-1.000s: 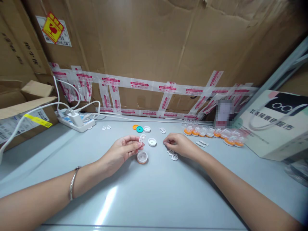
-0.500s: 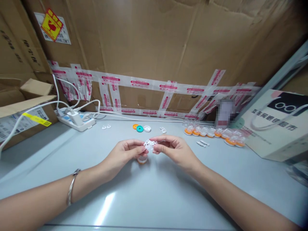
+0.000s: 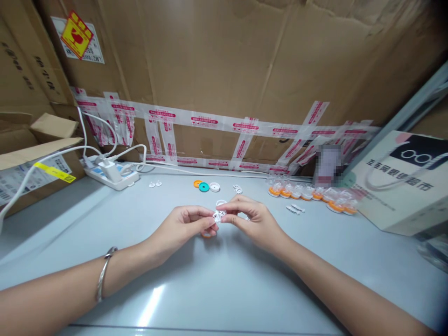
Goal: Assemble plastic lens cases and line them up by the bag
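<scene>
A small white openwork plastic piece (image 3: 219, 216) is pinched between my two hands above the table. My left hand (image 3: 189, 226) grips its left side with thumb and fingertips. On the other side, my right hand (image 3: 252, 220) holds it between thumb and bent forefinger. A white loop (image 3: 221, 203) shows just above the fingertips; whether it belongs to the same piece I cannot tell. Below my left fingers, an orange-rimmed round part (image 3: 206, 236) is mostly hidden. Beyond the hands lie an orange disc (image 3: 196, 183), a teal disc (image 3: 204, 187), a white ring-shaped disc (image 3: 214, 187) and white openwork parts (image 3: 237, 189).
Several clear domed pieces with orange bases (image 3: 301, 192) line the back right, with slim white parts (image 3: 295, 209) before them. A paper bag (image 3: 395, 186) stands far right. Two small white pieces (image 3: 155, 184) and a power strip (image 3: 115, 179) are left. Cardboard boxes (image 3: 196, 56) wall the back.
The white openwork piece has been turned between my fingers and looks narrower now. A white loop now shows above it. My left fingers cover more of the orange-rimmed part.
</scene>
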A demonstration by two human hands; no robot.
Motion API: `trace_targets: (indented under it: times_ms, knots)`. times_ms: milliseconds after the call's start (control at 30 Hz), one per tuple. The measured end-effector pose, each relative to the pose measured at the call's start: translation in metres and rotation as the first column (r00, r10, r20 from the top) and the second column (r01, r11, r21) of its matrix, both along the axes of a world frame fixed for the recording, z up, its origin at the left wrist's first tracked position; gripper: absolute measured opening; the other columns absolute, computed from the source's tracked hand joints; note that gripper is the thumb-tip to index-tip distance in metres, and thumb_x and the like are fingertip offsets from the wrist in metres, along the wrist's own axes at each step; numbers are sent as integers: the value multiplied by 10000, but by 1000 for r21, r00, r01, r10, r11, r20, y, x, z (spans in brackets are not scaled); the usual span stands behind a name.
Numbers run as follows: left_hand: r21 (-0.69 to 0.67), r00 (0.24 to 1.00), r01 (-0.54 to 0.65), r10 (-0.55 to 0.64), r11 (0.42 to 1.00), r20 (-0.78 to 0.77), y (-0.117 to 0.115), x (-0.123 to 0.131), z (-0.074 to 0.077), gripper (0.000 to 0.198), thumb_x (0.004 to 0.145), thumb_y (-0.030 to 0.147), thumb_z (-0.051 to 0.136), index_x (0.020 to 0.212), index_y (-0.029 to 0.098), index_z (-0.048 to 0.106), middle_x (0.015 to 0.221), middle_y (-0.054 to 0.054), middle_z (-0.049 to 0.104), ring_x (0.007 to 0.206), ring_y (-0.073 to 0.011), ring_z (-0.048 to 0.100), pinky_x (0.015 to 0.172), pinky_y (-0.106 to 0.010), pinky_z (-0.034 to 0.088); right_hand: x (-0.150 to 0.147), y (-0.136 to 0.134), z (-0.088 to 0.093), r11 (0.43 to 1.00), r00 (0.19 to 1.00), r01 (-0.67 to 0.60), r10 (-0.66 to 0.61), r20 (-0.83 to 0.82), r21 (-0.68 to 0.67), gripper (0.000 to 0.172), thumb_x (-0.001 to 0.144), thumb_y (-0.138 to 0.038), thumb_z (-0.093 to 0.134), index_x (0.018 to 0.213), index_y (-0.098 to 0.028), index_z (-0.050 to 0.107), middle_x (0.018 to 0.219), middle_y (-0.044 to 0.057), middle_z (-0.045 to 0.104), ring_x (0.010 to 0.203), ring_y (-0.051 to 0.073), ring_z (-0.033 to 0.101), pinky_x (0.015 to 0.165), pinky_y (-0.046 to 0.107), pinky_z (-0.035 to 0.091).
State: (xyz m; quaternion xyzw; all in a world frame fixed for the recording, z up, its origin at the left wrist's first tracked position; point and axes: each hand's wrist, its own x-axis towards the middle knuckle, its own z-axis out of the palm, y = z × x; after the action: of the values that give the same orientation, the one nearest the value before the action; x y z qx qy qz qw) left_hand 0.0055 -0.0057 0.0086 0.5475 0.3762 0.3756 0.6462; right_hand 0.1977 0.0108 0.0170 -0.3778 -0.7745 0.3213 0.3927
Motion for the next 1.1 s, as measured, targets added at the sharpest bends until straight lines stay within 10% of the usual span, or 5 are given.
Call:
trace_targets:
  times_ms: [267, 1100]
  knots:
    - [12, 1000, 14, -13, 1000, -20, 0, -2, 0, 189, 761, 294, 634, 864, 138, 664, 725, -27, 649, 699, -125, 576, 703, -252, 421, 5, 1, 0, 978, 989, -147, 145, 22, 148, 192, 798, -176, 597, 953, -240, 690, 844, 24, 690, 796, 140, 636, 756, 279, 494]
    - [33, 999, -28, 27, 999, 31, 1, -2, -1, 173, 785, 278, 614, 866, 130, 651, 724, -26, 630, 689, -125, 580, 698, -263, 438, 1, -2, 0, 992, 997, -68, 71, -26, 109, 157, 745, -207, 659, 896, -216, 702, 888, 32, 711, 829, 154, 658, 758, 275, 518]
